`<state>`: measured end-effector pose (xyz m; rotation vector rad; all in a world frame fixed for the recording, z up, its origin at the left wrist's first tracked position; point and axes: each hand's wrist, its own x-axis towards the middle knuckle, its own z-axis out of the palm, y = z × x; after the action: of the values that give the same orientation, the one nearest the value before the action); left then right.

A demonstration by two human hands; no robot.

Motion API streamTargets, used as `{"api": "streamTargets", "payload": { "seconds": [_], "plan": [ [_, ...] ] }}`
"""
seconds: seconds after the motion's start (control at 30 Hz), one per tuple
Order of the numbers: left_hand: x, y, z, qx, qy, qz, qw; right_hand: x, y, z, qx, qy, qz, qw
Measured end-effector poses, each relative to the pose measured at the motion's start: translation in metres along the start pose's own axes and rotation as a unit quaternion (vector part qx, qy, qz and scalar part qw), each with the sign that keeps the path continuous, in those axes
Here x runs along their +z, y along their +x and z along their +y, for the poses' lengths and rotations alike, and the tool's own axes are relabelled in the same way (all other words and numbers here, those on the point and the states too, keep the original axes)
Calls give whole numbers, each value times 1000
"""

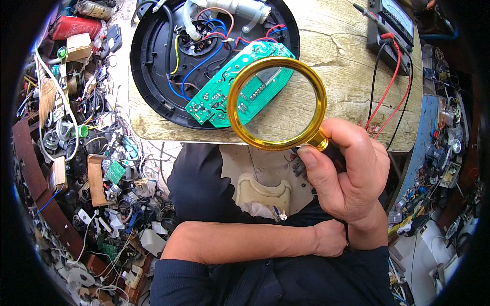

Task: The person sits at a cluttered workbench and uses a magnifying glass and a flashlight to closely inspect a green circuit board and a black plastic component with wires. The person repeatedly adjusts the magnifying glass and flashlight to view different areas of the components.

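In my right hand point(352, 171) is a magnifying glass, pinched between thumb and forefinger at the gold neck below its round gold rim point(233, 102). The lens hangs over the right part of a green circuit board point(214, 99), and a row of solder points shows through it. The board leans on a round black appliance base point(153, 76) with blue, red and yellow wires and a white tube assembly point(245, 10) inside. My left forearm lies across my lap. My left hand point(329, 238) rests against my right forearm, its fingers hidden.
A worn wooden table point(337, 66) carries the base. At its far right stands an analog multimeter point(393, 25) with red and black leads hanging over the edge. A beige stool point(263, 191) is beneath. Heaped electronic scrap point(117, 173) fills the left; more parts point(434, 168) lie right.
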<state>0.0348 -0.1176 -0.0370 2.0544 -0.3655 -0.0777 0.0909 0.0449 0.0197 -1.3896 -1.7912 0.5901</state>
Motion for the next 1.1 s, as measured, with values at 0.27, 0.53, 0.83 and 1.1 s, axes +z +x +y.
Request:
{"api": "streamTargets", "payload": {
  "seconds": [0.27, 0.53, 0.83, 1.1],
  "plan": [
    [-4, 0, -1, -20, -32, 3, 999, 0, 0, 2, -4, 2, 2, 1000],
    [-1, 5, -1, -23, -35, 7, 999, -3, -1, 4, -6, 1, 5, 1000],
    [0, -2, -3, 15, -6, -8, 1000, 3, -3, 3, -4, -1, 11, 1000],
    [-8, -5, -1, 42, 37, -44, 997, -33, -3, 13, 136, -86, 98, 982]
  ]
}}
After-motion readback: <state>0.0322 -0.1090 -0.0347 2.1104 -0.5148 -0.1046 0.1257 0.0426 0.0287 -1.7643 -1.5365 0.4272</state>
